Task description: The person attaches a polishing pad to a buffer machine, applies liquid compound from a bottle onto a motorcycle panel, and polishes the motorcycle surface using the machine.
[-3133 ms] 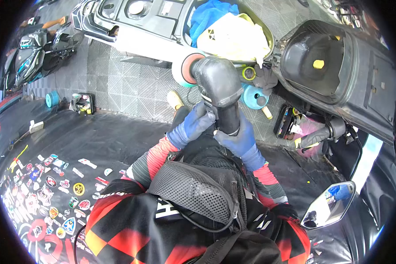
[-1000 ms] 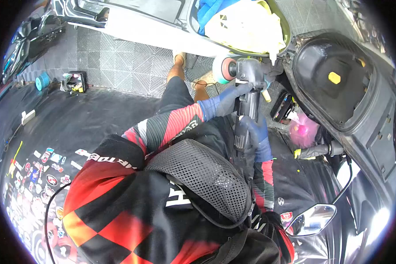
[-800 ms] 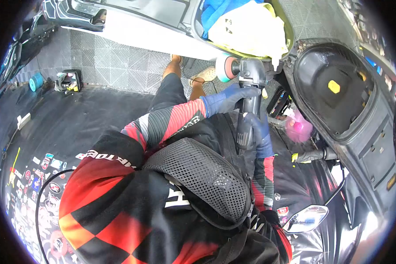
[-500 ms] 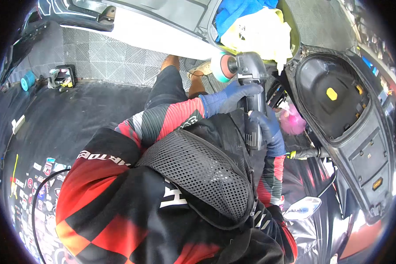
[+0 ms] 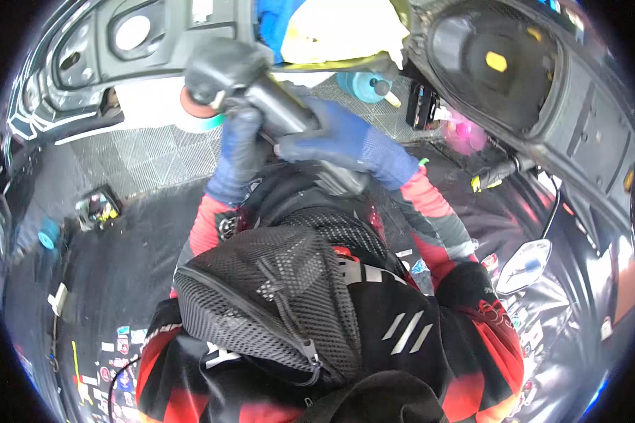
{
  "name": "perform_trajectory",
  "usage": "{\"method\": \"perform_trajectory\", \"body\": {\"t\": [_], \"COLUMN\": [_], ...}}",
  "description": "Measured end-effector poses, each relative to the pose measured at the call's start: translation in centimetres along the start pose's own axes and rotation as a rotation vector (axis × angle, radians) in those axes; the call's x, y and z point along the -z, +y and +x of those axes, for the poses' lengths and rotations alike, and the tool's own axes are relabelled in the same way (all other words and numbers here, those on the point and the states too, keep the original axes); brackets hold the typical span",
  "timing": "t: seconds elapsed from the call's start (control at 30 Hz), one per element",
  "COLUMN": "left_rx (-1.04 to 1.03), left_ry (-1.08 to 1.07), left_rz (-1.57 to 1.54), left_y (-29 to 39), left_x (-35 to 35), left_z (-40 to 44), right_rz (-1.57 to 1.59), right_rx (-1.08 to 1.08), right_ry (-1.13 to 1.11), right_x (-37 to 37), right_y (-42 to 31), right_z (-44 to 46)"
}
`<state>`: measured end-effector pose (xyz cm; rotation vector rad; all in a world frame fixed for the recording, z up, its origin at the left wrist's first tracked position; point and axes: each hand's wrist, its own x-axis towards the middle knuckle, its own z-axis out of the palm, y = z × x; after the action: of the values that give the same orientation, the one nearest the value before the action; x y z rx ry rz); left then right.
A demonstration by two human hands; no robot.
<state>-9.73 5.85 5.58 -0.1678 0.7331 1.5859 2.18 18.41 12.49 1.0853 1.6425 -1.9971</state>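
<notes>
our blue-gloved left hand [image 5: 240, 139] and blue-gloved right hand [image 5: 335, 139] clamp the black angled power polisher [image 5: 227, 65], its round red-and-teal pad [image 5: 199, 107] by the long white panel [image 5: 147, 101]; we cannot tell whether they touch.

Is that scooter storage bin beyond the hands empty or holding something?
Not empty: a blue cloth and a pale yellow cloth lie in the mouth of the storage bin. How full underneath, I cannot tell.

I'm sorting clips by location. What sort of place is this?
Probably a motorbike workshop or detailing bay: there's a handheld tool resembling a polisher, large scooter bodywork, and a rear-view mirror on a stalk.
</notes>
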Motion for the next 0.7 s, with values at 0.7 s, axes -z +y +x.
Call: {"method": "perform_trajectory", "body": {"t": [0.7], "left_rx": [0.029], "left_ry": [-0.034], "left_rz": [0.467], "left_y": [-26.5], "left_x": [-5.7], "left_z": [1.7], "right_rz": [0.377], "right_rx": [-0.036], "right_ry": [0.265], "right_x": [9.1], "right_y": [21.0], "right_z": [-14.5]}}
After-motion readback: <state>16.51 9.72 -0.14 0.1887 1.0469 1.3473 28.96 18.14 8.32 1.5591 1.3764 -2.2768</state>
